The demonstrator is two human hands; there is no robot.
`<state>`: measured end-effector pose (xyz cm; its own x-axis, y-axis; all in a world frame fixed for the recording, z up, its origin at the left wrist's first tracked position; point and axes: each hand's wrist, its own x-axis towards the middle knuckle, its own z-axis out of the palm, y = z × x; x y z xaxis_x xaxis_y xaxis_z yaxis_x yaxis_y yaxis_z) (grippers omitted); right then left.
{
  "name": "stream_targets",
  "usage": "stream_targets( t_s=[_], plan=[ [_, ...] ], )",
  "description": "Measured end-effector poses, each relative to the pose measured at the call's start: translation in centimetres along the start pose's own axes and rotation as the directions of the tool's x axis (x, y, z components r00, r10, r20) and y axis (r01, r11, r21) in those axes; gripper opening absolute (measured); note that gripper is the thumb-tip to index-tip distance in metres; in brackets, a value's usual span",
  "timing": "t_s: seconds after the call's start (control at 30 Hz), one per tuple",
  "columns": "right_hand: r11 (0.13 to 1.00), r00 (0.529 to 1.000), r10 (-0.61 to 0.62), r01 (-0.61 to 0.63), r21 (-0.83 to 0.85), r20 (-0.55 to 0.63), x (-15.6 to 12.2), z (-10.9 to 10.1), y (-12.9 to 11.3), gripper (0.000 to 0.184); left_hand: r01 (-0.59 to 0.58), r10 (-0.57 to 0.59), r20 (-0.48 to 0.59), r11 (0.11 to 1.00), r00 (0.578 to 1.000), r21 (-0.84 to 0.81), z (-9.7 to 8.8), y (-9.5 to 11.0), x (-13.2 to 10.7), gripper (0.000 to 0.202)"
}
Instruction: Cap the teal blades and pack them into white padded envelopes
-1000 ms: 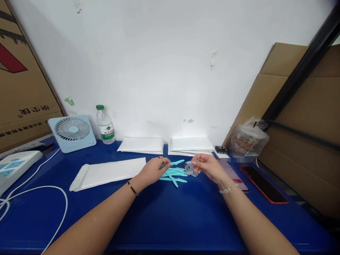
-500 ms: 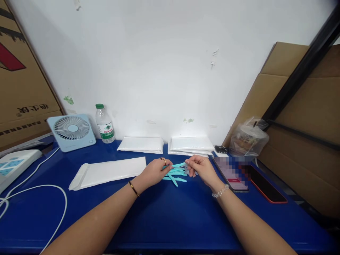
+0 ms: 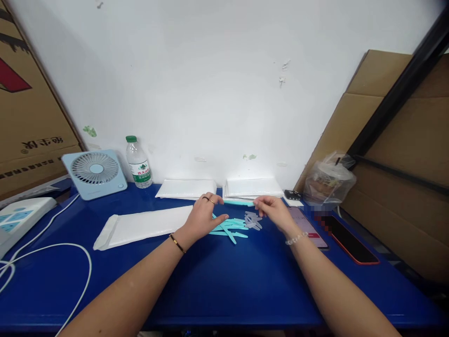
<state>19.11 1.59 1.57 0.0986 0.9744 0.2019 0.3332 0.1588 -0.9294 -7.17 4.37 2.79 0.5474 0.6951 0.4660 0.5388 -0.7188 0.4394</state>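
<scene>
A slim turquoise stick, which looks like an eyebrow razor, is held level above the table. Its right end is pinched between the thumb and fingers of my right hand. My left hand has its thumb spread from its fingers, whose tips are close to the razor's left end; whether they touch it I cannot tell. Under and beside the left hand lies a loose pile of similar turquoise razors, some crossing each other. Several small grey translucent pieces, like blade caps, lie right of that pile.
A long white padded envelope lies left of my left hand. Two white envelope stacks sit by the wall. Farther left stand a water bottle, a fan and a power strip. Phones and a bagged cup are right.
My right hand has moved slightly up and right, carrying the razor away from the pile. The left thumb and fingers have spread apart. The grey pieces show more fully.
</scene>
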Motion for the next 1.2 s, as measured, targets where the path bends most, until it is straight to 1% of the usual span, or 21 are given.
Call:
stream_targets(
  t_s=[0.03, 0.07, 0.13, 0.2, 0.23, 0.33, 0.47, 0.53, 0.6, 0.67, 0.77, 0.87, 0.93, 1.0, 1.07, 1.2],
  plan=[
    [0.999, 0.999, 0.002, -0.003, -0.034, -0.041, 0.7, 0.0, 0.5, 0.035, -0.033, 0.032, 0.033, 0.999, 0.999, 0.03, -0.1, -0.3, 0.1, 0.034],
    [0.997, 0.999, 0.003, -0.007, -0.072, -0.052, 1.4, 0.1, 0.9, 0.035, -0.079, 0.074, 0.091, 0.995, 0.993, 0.053, -0.1, -0.7, 0.1, 0.032],
    [0.989, 0.999, 0.01, -0.015, -0.149, -0.033, 2.6, 0.9, 1.8, 0.035, -0.158, 0.136, 0.212, 0.984, 0.968, 0.088, 0.1, -1.3, 0.0, 0.032],
    [0.976, 1.0, 0.022, -0.021, -0.216, 0.002, 3.4, 1.9, 2.4, 0.034, -0.186, 0.146, 0.292, 0.976, 0.945, 0.115, 0.6, -1.9, -0.1, 0.031],
    [0.969, 1.0, 0.025, -0.021, -0.245, 0.013, 3.7, 2.3, 2.7, 0.034, -0.184, 0.138, 0.312, 0.975, 0.94, 0.122, 0.9, -2.2, -0.2, 0.029],
    [0.95, 0.999, 0.006, 0.005, -0.312, 0.033, 4.0, 2.4, 3.1, 0.03, -0.159, 0.116, 0.333, 0.982, 0.936, 0.102, 1.7, -2.6, -0.2, 0.024],
    [0.908, 0.996, -0.02, 0.053, -0.415, 0.083, 3.5, 0.9, 3.3, 0.021, -0.12, 0.091, 0.334, 0.99, 0.938, 0.068, 2.2, -2.7, 0.0, 0.019],
    [0.887, 0.992, 0.021, 0.038, -0.461, 0.122, 3.1, 0.2, 3.4, 0.018, -0.103, 0.081, 0.32, 0.993, 0.944, 0.054, 2.2, -2.6, 0.1, 0.019],
    [0.881, 0.983, 0.078, 0.011, -0.472, 0.169, 2.7, -0.1, 3.6, 0.018, -0.08, 0.066, 0.294, 0.996, 0.954, 0.034, 2.0, -2.4, 0.1, 0.018],
    [0.887, 0.977, 0.11, -0.013, -0.461, 0.184, 2.5, -0.1, 3.6, 0.019, -0.047, 0.041, 0.26, 0.999, 0.965, 0.016, 1.6, -2.1, 0.2, 0.016],
    [0.925, 0.989, 0.078, -0.024, -0.379, 0.127, 2.1, -0.1, 3.2, 0.022, -0.009, 0.007, 0.214, 1.0, 0.977, 0.008, 1.0, -1.8, 0.3, 0.016],
    [0.987, 0.994, 0.024, -0.008, -0.159, 0.104, 1.3, -0.1, 1.9, 0.027, 0.017, -0.018, 0.15, 1.0, 0.989, 0.008, 0.7, -1.8, 0.4, 0.014],
    [1.0, 0.992, 0.018, -0.018, -0.003, 0.126, 0.7, 0.1, 0.8, 0.031, 0.041, -0.04, 0.106, 0.999, 0.994, -0.007, 0.8, -2.1, 0.4, 0.012],
    [0.994, 0.988, 0.033, -0.048, 0.096, 0.15, 0.1, 0.4, -0.2, 0.033, 0.061, -0.059, 0.079, 0.998, 0.995, -0.029, 1.0, -2.3, 0.5, 0.011],
    [0.988, 0.985, 0.053, -0.076, 0.132, 0.165, -0.3, 0.8, -0.9, 0.033, 0.066, -0.063, 0.067, 0.997, 0.996, -0.048, 1.3, -2.5, 0.5, 0.009],
    [0.989, 0.98, 0.066, -0.09, 0.121, 0.19, -0.6, 1.5, -1.3, 0.029, 0.067, -0.065, 0.061, 0.997, 0.996, -0.048, 1.5, -2.6, 0.5, 0.009]
  ],
)
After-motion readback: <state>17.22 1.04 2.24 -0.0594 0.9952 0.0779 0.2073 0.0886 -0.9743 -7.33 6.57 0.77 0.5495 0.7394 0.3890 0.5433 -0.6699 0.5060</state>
